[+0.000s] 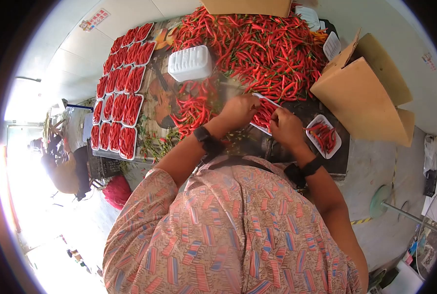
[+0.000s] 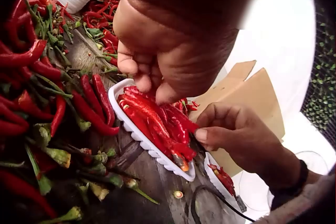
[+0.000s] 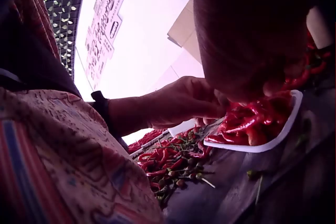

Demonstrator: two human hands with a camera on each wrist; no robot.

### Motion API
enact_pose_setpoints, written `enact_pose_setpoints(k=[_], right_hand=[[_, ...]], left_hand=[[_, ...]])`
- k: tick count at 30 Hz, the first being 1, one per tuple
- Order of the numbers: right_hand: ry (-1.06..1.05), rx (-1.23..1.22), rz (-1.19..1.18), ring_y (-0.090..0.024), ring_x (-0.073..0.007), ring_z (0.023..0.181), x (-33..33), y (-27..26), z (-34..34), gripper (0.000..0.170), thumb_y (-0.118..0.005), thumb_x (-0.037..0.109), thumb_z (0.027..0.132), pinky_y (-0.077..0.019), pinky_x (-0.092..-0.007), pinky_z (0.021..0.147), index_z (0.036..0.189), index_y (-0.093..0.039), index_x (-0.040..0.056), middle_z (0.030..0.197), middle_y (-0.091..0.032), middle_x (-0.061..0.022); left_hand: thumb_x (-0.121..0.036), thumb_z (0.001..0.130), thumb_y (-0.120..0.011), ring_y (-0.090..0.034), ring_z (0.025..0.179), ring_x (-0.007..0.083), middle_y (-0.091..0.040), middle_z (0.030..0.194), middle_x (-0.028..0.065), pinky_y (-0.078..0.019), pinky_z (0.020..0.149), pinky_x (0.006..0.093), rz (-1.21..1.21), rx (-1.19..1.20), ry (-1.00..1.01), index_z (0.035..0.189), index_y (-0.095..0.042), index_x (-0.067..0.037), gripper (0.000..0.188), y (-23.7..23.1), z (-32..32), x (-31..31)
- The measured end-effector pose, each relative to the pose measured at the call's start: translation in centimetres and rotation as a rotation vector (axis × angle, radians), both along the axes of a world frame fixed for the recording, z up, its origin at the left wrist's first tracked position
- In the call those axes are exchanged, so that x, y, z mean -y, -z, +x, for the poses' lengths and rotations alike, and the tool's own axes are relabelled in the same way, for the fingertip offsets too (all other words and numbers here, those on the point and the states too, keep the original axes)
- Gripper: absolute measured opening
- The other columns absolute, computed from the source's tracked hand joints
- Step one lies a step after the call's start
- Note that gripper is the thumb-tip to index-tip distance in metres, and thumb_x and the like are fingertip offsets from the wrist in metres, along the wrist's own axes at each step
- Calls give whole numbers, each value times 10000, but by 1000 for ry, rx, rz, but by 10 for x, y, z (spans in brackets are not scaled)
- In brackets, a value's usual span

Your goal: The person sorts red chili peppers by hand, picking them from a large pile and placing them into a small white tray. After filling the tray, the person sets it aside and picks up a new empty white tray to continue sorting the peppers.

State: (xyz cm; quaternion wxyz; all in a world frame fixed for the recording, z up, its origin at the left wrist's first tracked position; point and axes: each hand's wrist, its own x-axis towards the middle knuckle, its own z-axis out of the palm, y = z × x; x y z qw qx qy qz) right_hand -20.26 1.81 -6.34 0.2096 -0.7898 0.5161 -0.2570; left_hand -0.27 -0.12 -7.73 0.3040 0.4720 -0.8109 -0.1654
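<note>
A white foam tray filled with red chili peppers lies on the dark table between both hands. My left hand is over one end of the tray, its curled fingers and thumb down at the chilies in it. At the opposite side my right hand pinches the tip of a red chili between thumb and fingers, right at the tray's edge. The right wrist view shows the left hand low beside the chilies and the right hand close above them. To the right stands a smaller-filled tray of chilies.
A large heap of loose chilies covers the back of the table. Rows of filled trays stand at the left. A stack of white trays sits behind a small chili pile. An open cardboard box is at the right.
</note>
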Motion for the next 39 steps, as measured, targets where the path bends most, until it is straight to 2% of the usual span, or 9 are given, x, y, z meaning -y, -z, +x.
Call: enact_pose_setpoints(k=[11,22,24,28,30,31,34,36,39], right_hand=[[-27,-28,45,-609,-332,715,-1,-4,0,73,-597,137,686,-487,-442,637,726,-579,78,772,-609,-130],[-2,-44,55,-616,-320,718,2,1,1,99,-653,139,701,-487,-418,645,738,-618,55,759,-613,-122],[4,-50,60,-615,-322,717,3,1,2,95,-652,138,701,-486,-418,645,736,-619,55,759,-613,-122],[0,-29,88,-616,-317,715,3,-2,0,106,-661,145,704,-484,-410,643,737,-623,52,754,-611,-121],[-5,-13,91,-617,-312,713,3,-5,-3,112,-665,147,707,-484,-402,641,745,-626,49,752,-610,-121],[12,32,105,-620,-306,711,3,-7,-4,117,-668,147,714,-484,-395,642,756,-628,45,757,-613,-123],[32,76,96,-625,-296,702,5,-11,-6,122,-672,143,729,-483,-379,637,773,-630,37,765,-620,-127],[37,76,70,-627,-292,695,7,-12,-6,121,-672,138,736,-482,-371,631,780,-630,33,768,-623,-130],[15,101,60,-627,-290,676,11,-15,-5,121,-669,132,746,-482,-362,617,785,-627,25,755,-625,-134]], left_hand=[[-102,727,-588,-606,755,328,-602,784,120,-489,660,426,125,20,73,757,-596,-69,46,19,-2,6],[-118,704,-577,-615,759,325,-614,805,118,-498,649,428,90,221,-16,754,-594,-67,74,-5,-9,2],[-177,805,-556,-617,743,332,-612,841,163,-487,656,434,64,231,46,941,-615,-68,184,-3,-7,4],[-186,815,-550,-622,754,330,-619,864,151,-490,655,431,88,274,49,991,-609,-83,212,-8,-3,4],[-134,714,-562,-607,730,332,-611,789,136,-493,647,436,35,177,-32,733,-593,-62,81,-14,9,2],[-134,714,-562,-607,730,332,-611,789,136,-493,647,436,33,177,-33,733,-593,-62,81,-13,21,4],[-139,735,-556,-622,791,336,-626,814,128,-505,684,443,-16,178,-86,792,-613,-81,99,-22,63,5],[-176,782,-548,-625,888,342,-637,952,122,-519,746,446,273,509,-341,949,-625,-120,193,-41,81,1],[-232,830,-530,-615,965,343,-605,1108,126,-524,790,449,179,538,-317,1095,-591,-138,288,-47,98,-12]])
